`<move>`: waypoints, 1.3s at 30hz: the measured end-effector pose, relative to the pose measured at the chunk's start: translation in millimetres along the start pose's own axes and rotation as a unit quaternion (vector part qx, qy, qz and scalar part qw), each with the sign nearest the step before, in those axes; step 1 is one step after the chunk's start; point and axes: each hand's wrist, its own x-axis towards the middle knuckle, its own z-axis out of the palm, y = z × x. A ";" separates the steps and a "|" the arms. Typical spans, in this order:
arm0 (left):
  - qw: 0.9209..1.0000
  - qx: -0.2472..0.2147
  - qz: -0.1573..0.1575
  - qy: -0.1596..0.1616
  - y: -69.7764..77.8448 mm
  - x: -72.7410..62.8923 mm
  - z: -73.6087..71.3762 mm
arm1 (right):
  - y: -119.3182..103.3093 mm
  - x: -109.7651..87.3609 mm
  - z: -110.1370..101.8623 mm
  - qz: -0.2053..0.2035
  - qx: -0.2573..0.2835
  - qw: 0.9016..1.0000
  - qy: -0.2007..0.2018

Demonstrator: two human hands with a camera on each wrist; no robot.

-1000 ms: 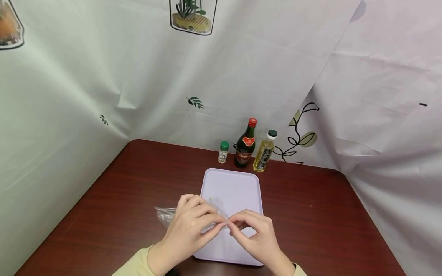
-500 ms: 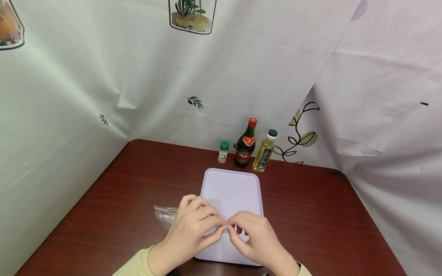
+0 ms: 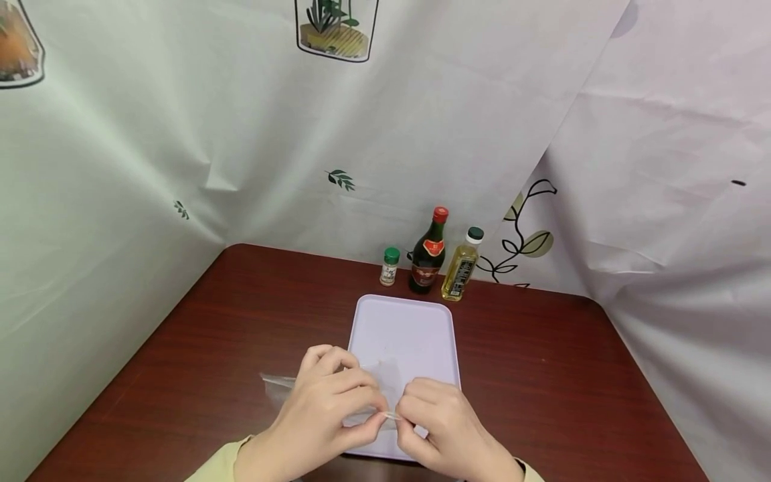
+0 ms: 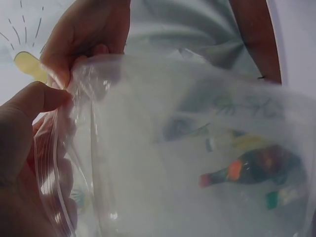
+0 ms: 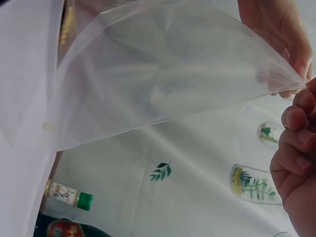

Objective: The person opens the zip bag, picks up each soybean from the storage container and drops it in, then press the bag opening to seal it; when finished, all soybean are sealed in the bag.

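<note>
A clear plastic zip bag [image 4: 143,148] hangs between my two hands, its ridged zip edge at the left in the left wrist view. My left hand [image 3: 328,405] pinches the bag's top edge between thumb and forefinger. Right beside those fingertips, my right hand [image 3: 442,425] pinches the edge at its corner, other fingers curled in. In the right wrist view the bag [image 5: 168,74] spreads away from the fingers and looks thin and see-through. Part of it shows left of my left hand in the head view. Below both hands lies a pale lilac tray [image 3: 406,328].
Behind the tray, near the table's back edge, stand a small green-capped shaker [image 3: 389,268], a dark red-capped bottle [image 3: 426,264] and a yellow oil bottle [image 3: 460,271]. The dark red-brown table [image 3: 542,368] meets a patterned cloth wall [image 3: 271,134] at the back.
Both hands have come slightly down toward me, with the bag. The right hand's fingers have curled in more at the bag's edge. Tray and bottles stay put.
</note>
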 end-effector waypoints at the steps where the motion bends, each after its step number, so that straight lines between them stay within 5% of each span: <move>1: 1.000 0.003 0.003 -0.001 0.6 0.9 -2.3 | -0.9 1.7 -1.7 -0.008 0.003 1.000 0.003; 27: 0.999 -0.007 0.048 0.005 0.7 13.0 -41.5 | -7.4 16.3 -31.4 -0.103 0.011 0.992 0.070; 39: 0.998 -0.008 0.047 0.037 -6.3 17.4 -50.1 | -6.3 15.7 -44.1 -0.076 0.058 0.992 0.087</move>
